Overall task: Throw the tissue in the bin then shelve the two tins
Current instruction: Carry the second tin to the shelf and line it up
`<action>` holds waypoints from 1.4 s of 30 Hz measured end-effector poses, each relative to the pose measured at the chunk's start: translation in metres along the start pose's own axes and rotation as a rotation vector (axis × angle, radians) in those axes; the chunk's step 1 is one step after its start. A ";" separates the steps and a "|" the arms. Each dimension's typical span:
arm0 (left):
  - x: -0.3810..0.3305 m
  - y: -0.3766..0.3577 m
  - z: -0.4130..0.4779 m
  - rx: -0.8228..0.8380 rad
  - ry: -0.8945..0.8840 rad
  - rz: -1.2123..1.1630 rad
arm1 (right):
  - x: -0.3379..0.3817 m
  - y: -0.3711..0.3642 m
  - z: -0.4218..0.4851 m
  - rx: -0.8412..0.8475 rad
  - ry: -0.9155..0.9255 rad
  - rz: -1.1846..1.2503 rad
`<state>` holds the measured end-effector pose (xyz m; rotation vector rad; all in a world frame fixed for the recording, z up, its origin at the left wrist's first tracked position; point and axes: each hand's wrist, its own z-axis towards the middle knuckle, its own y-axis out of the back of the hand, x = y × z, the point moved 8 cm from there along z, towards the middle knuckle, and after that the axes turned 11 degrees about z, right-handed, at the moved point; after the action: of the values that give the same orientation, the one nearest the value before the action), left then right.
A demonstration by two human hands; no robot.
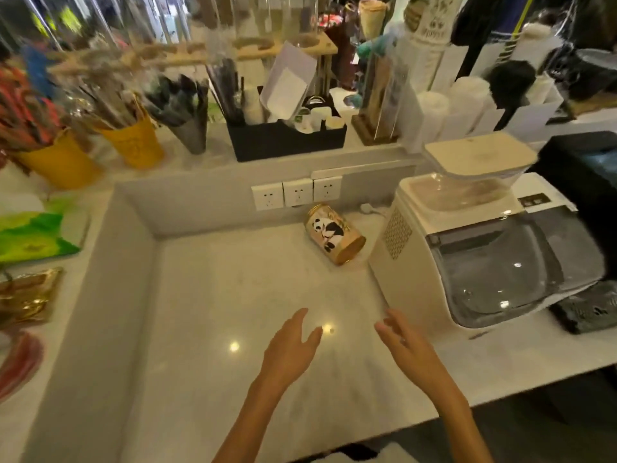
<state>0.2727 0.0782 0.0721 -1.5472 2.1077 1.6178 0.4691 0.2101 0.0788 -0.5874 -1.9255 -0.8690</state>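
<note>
One gold tin with a panda picture (pixel 334 232) lies on its side on the white marble counter (pixel 233 289), near the back wall and just left of a white machine. A second tin and a tissue are not in view. My left hand (pixel 289 349) hovers over the counter's front middle, fingers spread, holding nothing. My right hand (pixel 409 349) is beside it to the right, also open and empty. Both hands are well short of the tin.
A white machine with a clear lid (pixel 484 248) fills the right side. Three wall sockets (pixel 297 192) sit behind the tin. A raised ledge holds yellow pots (pixel 133 145), a black organiser (pixel 287 138) and cup stacks. Packets (pixel 30 235) lie at the left.
</note>
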 end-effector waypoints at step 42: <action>0.167 -0.113 -0.349 -0.979 0.529 -1.216 | -0.005 -0.329 -0.229 1.400 -0.399 0.021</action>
<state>0.4415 -0.2876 0.0538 -2.8057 -0.0941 1.7119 0.3683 -0.1761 0.0410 0.1110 -2.2995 0.7352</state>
